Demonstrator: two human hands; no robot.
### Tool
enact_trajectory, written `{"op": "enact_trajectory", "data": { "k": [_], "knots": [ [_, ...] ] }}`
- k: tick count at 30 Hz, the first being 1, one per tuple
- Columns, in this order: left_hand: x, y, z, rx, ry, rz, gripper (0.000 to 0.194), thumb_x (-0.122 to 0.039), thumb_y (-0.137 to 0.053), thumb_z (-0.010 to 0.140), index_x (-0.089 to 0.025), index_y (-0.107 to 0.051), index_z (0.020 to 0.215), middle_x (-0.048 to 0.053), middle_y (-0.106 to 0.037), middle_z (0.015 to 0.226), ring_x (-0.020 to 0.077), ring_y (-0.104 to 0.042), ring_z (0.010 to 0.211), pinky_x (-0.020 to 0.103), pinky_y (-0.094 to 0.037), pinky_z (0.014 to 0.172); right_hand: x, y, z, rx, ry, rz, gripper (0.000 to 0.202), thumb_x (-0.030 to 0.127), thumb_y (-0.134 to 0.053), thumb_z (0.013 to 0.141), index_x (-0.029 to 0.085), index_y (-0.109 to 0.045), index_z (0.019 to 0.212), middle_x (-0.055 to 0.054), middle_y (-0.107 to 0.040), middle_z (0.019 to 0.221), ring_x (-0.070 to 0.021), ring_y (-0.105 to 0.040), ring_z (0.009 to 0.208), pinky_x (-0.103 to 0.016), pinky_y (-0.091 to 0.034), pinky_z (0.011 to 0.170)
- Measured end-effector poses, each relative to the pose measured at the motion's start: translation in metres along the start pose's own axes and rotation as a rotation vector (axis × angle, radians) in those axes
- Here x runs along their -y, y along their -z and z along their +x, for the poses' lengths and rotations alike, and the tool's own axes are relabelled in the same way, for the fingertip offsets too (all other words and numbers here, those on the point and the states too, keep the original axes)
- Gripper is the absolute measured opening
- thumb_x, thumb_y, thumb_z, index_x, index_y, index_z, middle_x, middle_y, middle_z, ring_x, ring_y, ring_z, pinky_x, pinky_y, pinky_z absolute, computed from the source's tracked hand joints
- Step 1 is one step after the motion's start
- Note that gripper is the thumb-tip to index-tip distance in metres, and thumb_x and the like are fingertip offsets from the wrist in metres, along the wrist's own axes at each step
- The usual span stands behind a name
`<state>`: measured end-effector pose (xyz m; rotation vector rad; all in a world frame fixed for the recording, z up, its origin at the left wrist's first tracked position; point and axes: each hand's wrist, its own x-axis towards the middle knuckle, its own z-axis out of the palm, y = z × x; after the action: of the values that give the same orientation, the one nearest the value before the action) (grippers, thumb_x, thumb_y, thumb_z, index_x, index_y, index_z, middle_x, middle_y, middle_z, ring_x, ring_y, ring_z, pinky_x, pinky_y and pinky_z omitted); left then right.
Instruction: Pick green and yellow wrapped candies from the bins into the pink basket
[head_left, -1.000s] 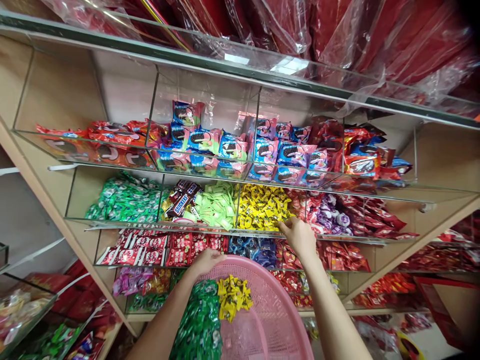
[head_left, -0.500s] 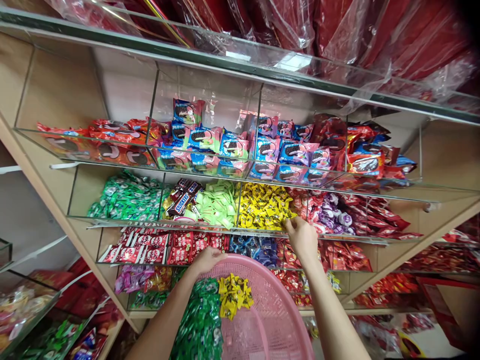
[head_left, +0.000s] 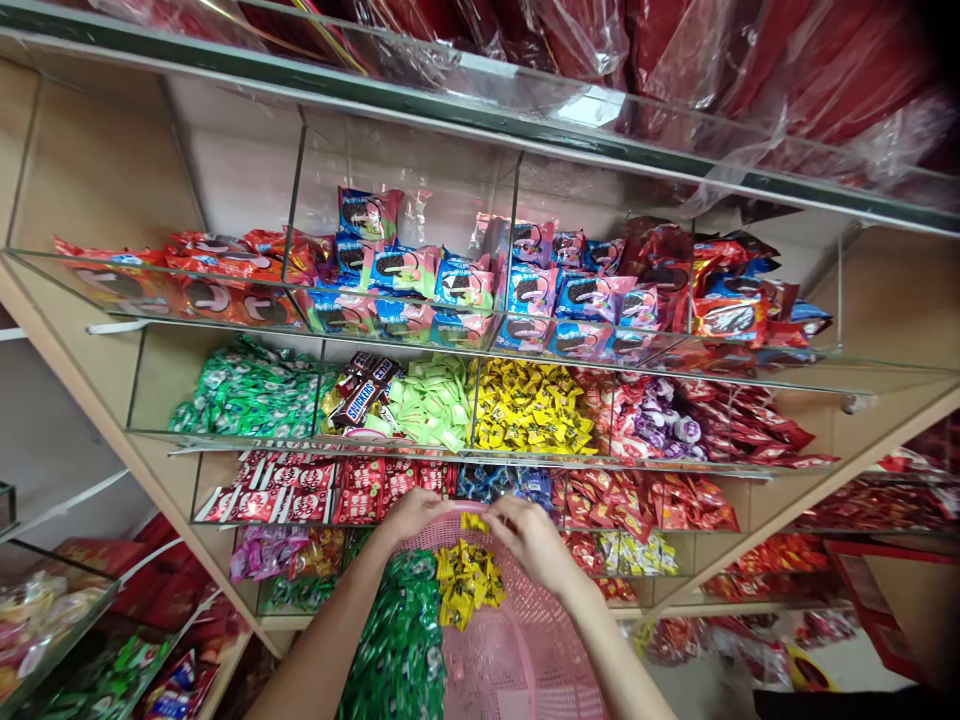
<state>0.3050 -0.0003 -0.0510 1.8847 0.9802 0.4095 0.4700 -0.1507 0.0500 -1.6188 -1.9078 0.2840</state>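
Note:
My left hand [head_left: 418, 515] is closed on the far rim of a pink plastic basket [head_left: 555, 655]. Inside the basket, a heap of green-wrapped candies [head_left: 397, 640] fills the left side, with a smaller pile of yellow-wrapped candies [head_left: 469, 585] beside it. My right hand [head_left: 525, 535] is over the basket's far edge, just right of my left hand, with its fingers bent together. A yellow candy [head_left: 474, 521] shows at its fingertips. On the shelf beyond lies a compartment of similar yellow candies [head_left: 529, 405].
Glass-fronted shelves hold green candies [head_left: 255, 390], Snickers bars [head_left: 364, 395], light green packets [head_left: 435, 400] and purple-and-white candies [head_left: 667, 415]. Above them sit blue-and-pink cookie packs [head_left: 405, 270]. A glass ledge [head_left: 480, 345] juts out over the yellow compartment. Another shelf stands at lower left.
My right hand has come down and left from the shelf's yellow candies to the basket, a yellow candy at its fingertips. My left hand keeps its hold on the rim.

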Motion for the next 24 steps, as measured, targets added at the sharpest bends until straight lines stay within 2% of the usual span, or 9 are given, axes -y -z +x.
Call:
{"op": "enact_trajectory", "data": {
  "k": [3, 9, 16, 21, 24],
  "knots": [
    [0.001, 0.000, 0.001, -0.027, -0.027, 0.055, 0.052, -0.064, -0.044, 0.065, -0.014, -0.060, 0.063, -0.003, -0.049, 0.052, 0.0119, -0.041, 0.055, 0.022, -0.025, 0.053, -0.019, -0.025, -0.005, 0.105, -0.081, -0.063, 0.027, 0.028, -0.037, 0.087, 0.017, -0.060, 0.078, -0.005, -0.061, 0.079, -0.0141, -0.056, 0.073, -0.022, -0.039, 0.066],
    [0.001, 0.000, 0.001, -0.031, -0.024, 0.117, 0.050, -0.063, -0.045, 0.066, -0.015, -0.060, 0.063, -0.002, -0.053, 0.055, 0.0130, -0.045, 0.058, 0.021, -0.026, 0.055, -0.043, -0.048, -0.017, 0.042, -0.120, 0.017, 0.028, 0.020, -0.034, 0.086, 0.017, -0.057, 0.070, -0.002, -0.059, 0.065, -0.0123, -0.053, 0.060, -0.020, -0.037, 0.060],
    [-0.006, 0.002, -0.002, -0.031, 0.009, 0.173, 0.050, -0.063, -0.044, 0.066, -0.016, -0.061, 0.066, -0.002, -0.055, 0.058, 0.0137, -0.047, 0.061, 0.021, -0.027, 0.056, -0.050, -0.060, -0.022, -0.038, -0.159, 0.030, 0.022, 0.018, -0.038, 0.082, 0.016, -0.054, 0.067, 0.000, -0.058, 0.063, -0.0110, -0.050, 0.057, -0.019, -0.032, 0.053],
    [-0.010, 0.003, -0.005, -0.034, 0.015, 0.190, 0.051, -0.064, -0.043, 0.066, -0.016, -0.060, 0.066, -0.002, -0.052, 0.057, 0.0127, -0.045, 0.060, 0.021, -0.026, 0.056, -0.058, -0.064, -0.022, -0.024, -0.185, 0.024, 0.017, 0.014, -0.041, 0.077, 0.017, -0.053, 0.065, 0.001, -0.057, 0.059, -0.0107, -0.049, 0.054, -0.018, -0.031, 0.051],
    [-0.010, 0.002, -0.005, -0.039, 0.012, 0.181, 0.051, -0.065, -0.042, 0.066, -0.016, -0.059, 0.064, -0.003, -0.050, 0.055, 0.0121, -0.042, 0.058, 0.021, -0.024, 0.054, -0.057, -0.064, -0.023, -0.029, -0.203, -0.008, 0.014, 0.018, -0.044, 0.078, 0.017, -0.055, 0.069, 0.001, -0.058, 0.059, -0.0118, -0.051, 0.054, -0.019, -0.032, 0.051]
  ]
}}
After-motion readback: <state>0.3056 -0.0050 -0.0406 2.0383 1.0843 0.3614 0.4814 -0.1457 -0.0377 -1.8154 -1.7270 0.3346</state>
